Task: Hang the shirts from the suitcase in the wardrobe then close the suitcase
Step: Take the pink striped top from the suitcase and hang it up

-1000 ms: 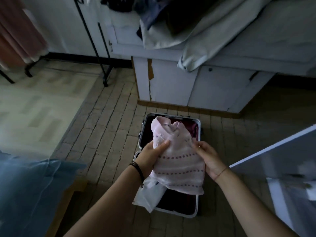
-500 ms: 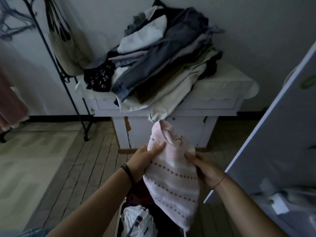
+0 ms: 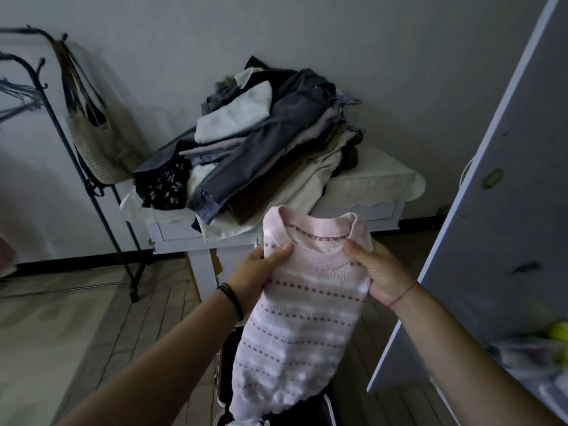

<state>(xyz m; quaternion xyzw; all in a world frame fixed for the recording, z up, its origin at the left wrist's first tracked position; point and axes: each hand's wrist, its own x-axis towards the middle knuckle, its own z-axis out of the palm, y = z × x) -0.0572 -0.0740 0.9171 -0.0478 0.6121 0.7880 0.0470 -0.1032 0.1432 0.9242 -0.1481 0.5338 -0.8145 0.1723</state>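
I hold a pink knitted shirt (image 3: 301, 318) with dotted stripes up in front of me, its neckline on top. My left hand (image 3: 258, 272) grips the left shoulder and my right hand (image 3: 375, 272) grips the right shoulder. The shirt hangs down over the open suitcase (image 3: 222, 392), of which only a dark strip and a metal rim show at the bottom. The white wardrobe door (image 3: 491, 210) stands open at the right.
A white table (image 3: 368, 192) against the wall carries a tall pile of clothes (image 3: 264, 142). A black metal coat stand (image 3: 101, 210) with a knitted bag (image 3: 95, 142) stands at the left. The floor is wood-patterned.
The shirt has risen from the suitcase to chest height. Both hands have spread it, so the neckline now shows flat. My view has tilted up toward the table and wall.
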